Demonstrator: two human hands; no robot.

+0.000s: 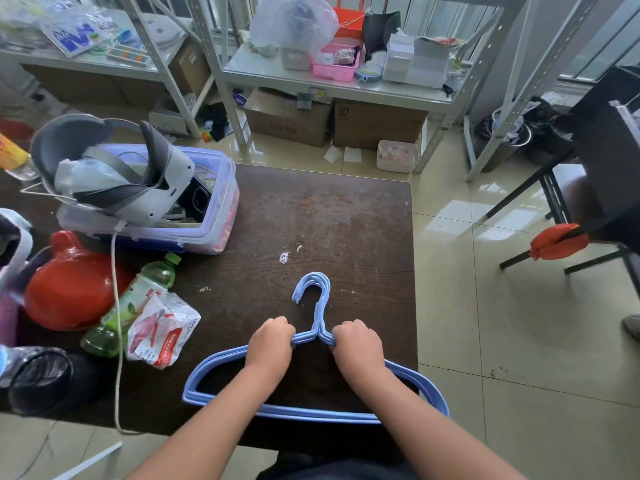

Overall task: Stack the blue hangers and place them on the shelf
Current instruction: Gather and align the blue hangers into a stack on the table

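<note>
The blue hangers (313, 415) lie bunched on the near edge of the counter (346, 220), hooks aligned. Left hand (272, 344) and right hand (358, 346) grip the shoulders, fingers curled round them. Stacking looks finished; next they need lifting to the shelf (332, 85) beyond.

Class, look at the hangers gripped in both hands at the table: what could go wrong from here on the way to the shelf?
1. The hangers are held only near the neck by the left hand and right hand; the wide lower bars could fan apart.
2. The hooks are not quite aligned and may catch.
3. The shelf is crowded, so room may be tight.
</note>
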